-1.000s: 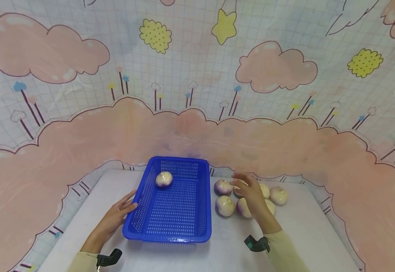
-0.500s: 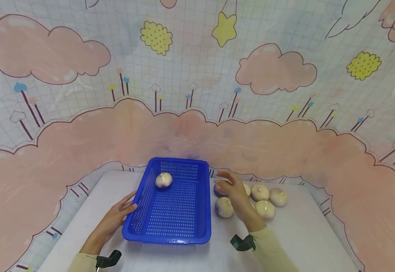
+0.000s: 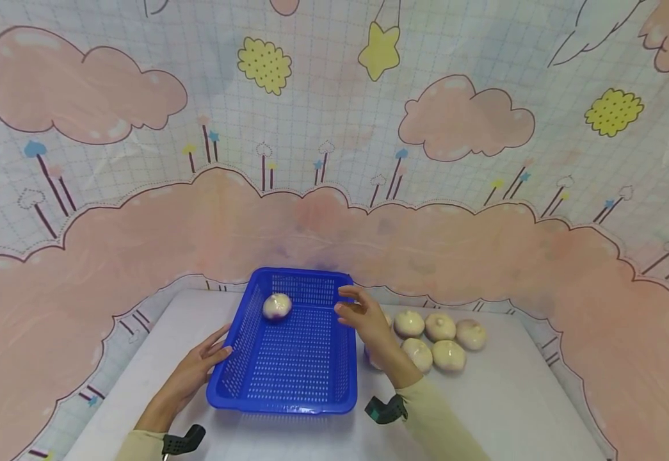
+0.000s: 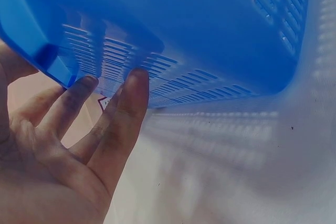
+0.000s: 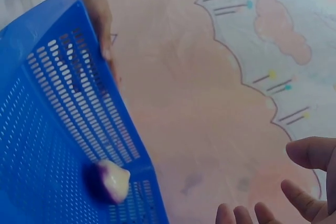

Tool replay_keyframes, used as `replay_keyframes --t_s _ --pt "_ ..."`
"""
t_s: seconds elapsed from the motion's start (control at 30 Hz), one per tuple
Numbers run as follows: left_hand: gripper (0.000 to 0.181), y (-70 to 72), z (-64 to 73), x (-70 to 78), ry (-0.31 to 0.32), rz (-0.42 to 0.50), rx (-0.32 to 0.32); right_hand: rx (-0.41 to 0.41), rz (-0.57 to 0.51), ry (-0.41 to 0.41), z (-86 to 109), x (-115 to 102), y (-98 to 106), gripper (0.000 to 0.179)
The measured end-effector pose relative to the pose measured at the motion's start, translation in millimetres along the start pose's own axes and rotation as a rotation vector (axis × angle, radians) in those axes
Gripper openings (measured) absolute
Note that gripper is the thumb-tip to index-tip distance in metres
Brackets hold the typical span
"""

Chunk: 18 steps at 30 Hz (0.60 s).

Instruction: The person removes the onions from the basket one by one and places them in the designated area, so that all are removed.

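Observation:
A blue perforated plastic basket [image 3: 288, 358] stands in the middle of the head view. My left hand [image 3: 196, 365] holds its left side, the thumb at the rim and the fingers against the outer wall [image 4: 210, 51]. One white and purple turnip [image 3: 277, 307] lies inside, toward the back left corner; the right wrist view shows this turnip [image 5: 113, 182] too. Over the basket's right rim hovers my right hand [image 3: 371, 323], fingers bent and apart, with nothing in them. Several more turnips [image 3: 417, 354] lie just right of that hand, some partly hidden by it.
Everything rests on a white table [image 3: 513, 397]. Behind it hangs a printed cloth [image 3: 311, 224] with clouds and stars. Each wrist carries a black camera mount, such as the right wrist mount [image 3: 386, 408].
My right hand has moved left from above the turnips to the basket's right rim, uncovering turnips behind it. The left hand, the basket and the turnip inside stay put.

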<state>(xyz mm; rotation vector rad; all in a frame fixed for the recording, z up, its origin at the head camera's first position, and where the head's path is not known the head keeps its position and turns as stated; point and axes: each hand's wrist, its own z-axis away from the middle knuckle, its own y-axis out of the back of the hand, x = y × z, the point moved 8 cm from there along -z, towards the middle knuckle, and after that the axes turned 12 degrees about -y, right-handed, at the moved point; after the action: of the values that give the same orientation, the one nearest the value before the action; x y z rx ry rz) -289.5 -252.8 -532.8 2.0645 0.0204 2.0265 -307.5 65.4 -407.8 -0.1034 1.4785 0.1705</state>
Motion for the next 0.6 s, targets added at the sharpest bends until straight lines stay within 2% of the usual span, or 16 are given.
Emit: replay_keyframes --t_s 0.2,0.33,0.6 --pt "0.071 -0.2 2.8 0.3 0.015 0.003 -0.006 -0.024 0.061 -0.021 -12.5 4 -24 0.048" --pt "0.071 -1.2 3.0 1.0 0.016 0.005 -0.009 -0.004 0.104 -0.046 -21.2 4 -33 0.049" --pt "0.070 -1.2 0.9 3.7 0.007 0.004 0.007 0.065 0.308 -0.027 -44.7 -7 -54 0.052"
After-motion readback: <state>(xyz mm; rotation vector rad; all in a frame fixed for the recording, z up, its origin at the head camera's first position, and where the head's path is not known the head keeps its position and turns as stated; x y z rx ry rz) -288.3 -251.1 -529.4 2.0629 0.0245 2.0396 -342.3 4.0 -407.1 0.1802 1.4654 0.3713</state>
